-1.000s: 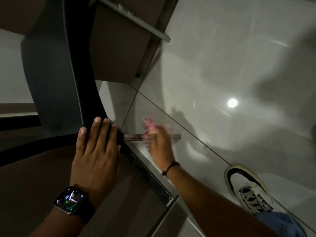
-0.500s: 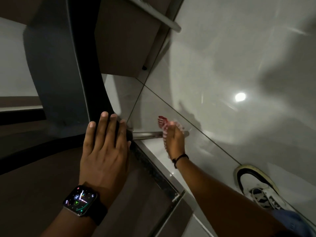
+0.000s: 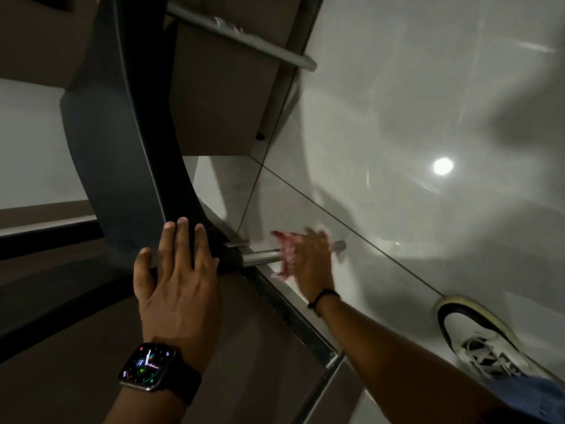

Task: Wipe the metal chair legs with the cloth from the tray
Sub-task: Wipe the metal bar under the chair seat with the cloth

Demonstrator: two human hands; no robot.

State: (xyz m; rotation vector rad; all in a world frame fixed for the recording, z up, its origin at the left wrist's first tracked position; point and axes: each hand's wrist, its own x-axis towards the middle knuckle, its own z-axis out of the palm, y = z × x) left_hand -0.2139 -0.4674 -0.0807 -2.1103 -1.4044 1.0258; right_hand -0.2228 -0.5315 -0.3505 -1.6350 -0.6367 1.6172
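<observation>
Where metal leg runs, cloth under right hand.

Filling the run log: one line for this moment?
right hand: red-and-white cloth around shiny metal chair leg | left hand: flat on dark chair seat

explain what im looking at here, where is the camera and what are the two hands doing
The camera is worn on a person's head, looking down at their own bare hands, so there is no machine. The left hand, with a watch on its wrist, lies flat on the dark chair, steadying it. The right hand grips a red and white cloth around a shiny metal chair leg; it is blurred, which suggests rubbing. Below is a glossy tiled floor, with the person's shoe at the lower right.
</observation>
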